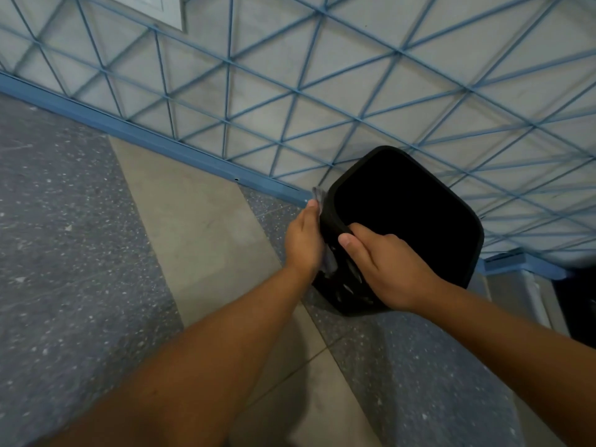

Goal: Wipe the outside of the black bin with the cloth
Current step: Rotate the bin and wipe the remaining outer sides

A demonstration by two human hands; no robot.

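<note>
two bare forearms reach in from the bottom edge, nearest the camera, and meet at the bin.

on the left, the left hand point(303, 241) lies flat against the bin's left outer wall with its fingers straight, pressing the cloth point(318, 195) between palm and plastic. only a pale crumpled edge of the cloth shows past the fingertips, and another bit below the heel of the hand; the rest is hidden under the palm.

to its right, the right hand point(383, 266) steadies the black bin point(335, 221) at the near corner of the rim, thumb along the outside edge and fingers seemingly curled over the lip, though the fingertips are lost in the dark interior.

the bin stands on the speckled floor point(80, 253) close against the wall with the blue lattice pattern point(290, 91), its open mouth towards the camera.

as for progress, wiping looks to be under way on the left face. no sheen or streak shows which faces are finished, so i cannot tell how much is done. the side against the wall and the far right side would probably need the bin turned to be reached.
</note>
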